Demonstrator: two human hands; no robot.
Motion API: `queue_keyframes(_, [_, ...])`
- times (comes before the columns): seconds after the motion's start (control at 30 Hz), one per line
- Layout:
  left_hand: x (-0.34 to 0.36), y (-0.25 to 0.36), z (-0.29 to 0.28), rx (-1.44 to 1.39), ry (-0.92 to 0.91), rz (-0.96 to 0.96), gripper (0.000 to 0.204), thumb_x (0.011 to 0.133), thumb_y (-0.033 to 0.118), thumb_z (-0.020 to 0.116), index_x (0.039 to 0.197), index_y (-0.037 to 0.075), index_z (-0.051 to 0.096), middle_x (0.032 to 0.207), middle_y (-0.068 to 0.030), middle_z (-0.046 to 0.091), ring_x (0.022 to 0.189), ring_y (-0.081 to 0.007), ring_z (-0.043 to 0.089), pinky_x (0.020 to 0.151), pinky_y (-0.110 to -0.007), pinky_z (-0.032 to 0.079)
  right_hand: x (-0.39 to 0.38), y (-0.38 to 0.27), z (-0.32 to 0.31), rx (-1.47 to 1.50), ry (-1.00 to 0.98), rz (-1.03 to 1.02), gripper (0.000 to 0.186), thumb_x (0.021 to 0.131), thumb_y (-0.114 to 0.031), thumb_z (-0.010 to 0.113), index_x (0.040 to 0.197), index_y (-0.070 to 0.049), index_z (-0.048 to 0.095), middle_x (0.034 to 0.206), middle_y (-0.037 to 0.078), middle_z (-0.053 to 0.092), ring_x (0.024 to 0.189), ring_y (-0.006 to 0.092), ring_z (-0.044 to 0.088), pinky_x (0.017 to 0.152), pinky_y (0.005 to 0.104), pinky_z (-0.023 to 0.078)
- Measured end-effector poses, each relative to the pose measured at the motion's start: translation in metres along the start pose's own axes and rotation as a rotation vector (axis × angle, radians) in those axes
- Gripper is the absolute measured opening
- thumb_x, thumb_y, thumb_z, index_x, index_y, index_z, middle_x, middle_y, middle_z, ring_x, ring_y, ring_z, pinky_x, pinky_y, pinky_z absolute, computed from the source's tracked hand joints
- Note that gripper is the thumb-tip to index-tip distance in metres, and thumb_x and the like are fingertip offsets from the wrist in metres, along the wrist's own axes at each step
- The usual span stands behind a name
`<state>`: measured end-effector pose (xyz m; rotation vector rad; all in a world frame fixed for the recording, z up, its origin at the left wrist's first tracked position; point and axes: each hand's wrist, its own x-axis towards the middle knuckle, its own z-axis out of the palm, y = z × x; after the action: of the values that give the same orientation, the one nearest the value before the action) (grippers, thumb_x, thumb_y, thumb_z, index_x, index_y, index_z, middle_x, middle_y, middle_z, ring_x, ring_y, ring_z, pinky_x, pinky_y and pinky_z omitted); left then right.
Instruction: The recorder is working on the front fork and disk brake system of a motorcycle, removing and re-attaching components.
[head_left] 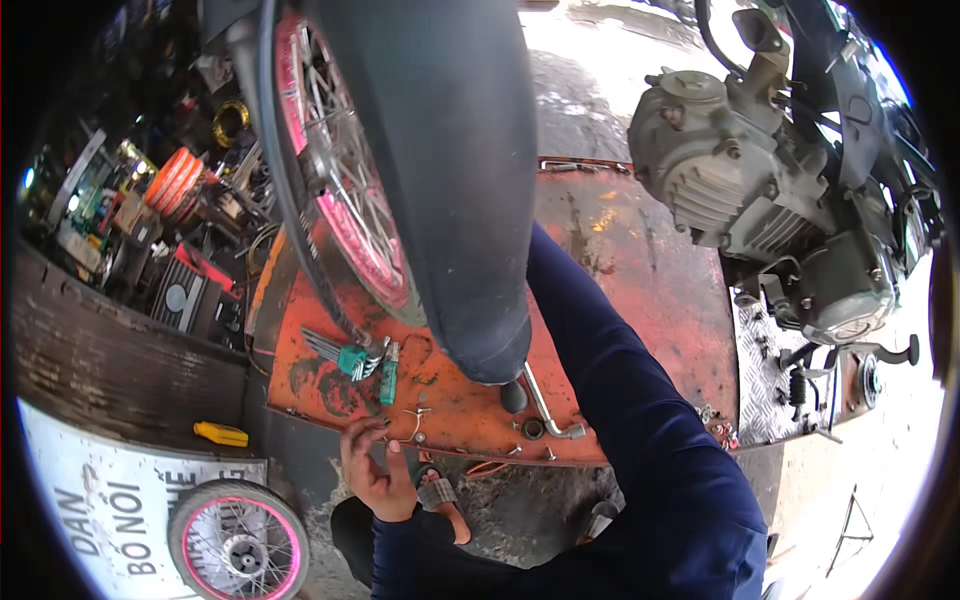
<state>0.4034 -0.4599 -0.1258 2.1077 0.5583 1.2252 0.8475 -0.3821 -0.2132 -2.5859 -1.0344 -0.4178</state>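
Note:
My left hand (378, 470) hovers at the near edge of the red-orange metal bench (640, 260), thumb and fingers apart, with nothing visible in it. Just beyond it lie a hex key set (357, 362) in a green holder and a slim green item (388, 375) whose kind I cannot make out. My right arm (640, 400) in a dark blue sleeve reaches forward behind the black motorcycle seat (440, 180), which hides my right hand. Below the seat's tip rests an L-shaped socket wrench (545, 400), close to a small dark ring (533, 428) and some bolts (515, 450).
A pink-rimmed spoked wheel (350, 225) stands left of the seat. An engine (740, 170) rises at the right. Cluttered shelves (150, 220) line the far left. A loose pink-rimmed wheel (240, 545) and a yellow item (220, 433) are at the lower left.

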Motion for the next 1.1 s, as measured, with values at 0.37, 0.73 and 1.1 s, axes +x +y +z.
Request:
queue_keyframes(0.37, [0.025,0.011,-0.04,-0.206,0.25,-0.199,0.011,0.089,0.008,0.061,0.098,0.002,0.058,0.096,-0.004,0.057,0.088,-0.0092,0.052,0.078,-0.023,0.041,-0.1,0.036,-0.122,0.246,-0.164,0.082,0.025,0.079,-0.025,0.057,0.09,-0.003,0.056,0.088,0.021,0.066,0.088,0.0388,0.064,0.077,0.0467,0.049])
queue_keyframes(0.73, [0.403,-0.033,0.027,-0.278,-0.521,0.085,0.046,0.075,0.019,0.078,0.11,0.0,0.055,0.085,-0.0052,0.061,0.071,-0.0128,0.058,0.067,-0.028,0.047,-0.292,0.039,-0.208,0.935,0.043,0.473,0.027,0.089,-0.017,0.062,0.072,0.0,0.049,0.055,0.008,0.047,0.05,0.012,0.045,0.044,0.0328,0.036])
queue_keyframes(1.1, [0.389,-0.055,0.054,-0.744,-0.621,-0.045,0.021,0.082,0.013,0.068,0.093,0.003,0.054,0.062,0.0002,0.048,0.05,-0.0074,0.045,0.045,-0.022,0.036,-0.301,0.002,-0.196,1.094,0.472,0.766,0.038,0.095,-0.022,0.055,0.061,-0.01,0.046,0.053,-0.007,0.04,0.045,0.003,0.031,0.042,0.0247,0.023])
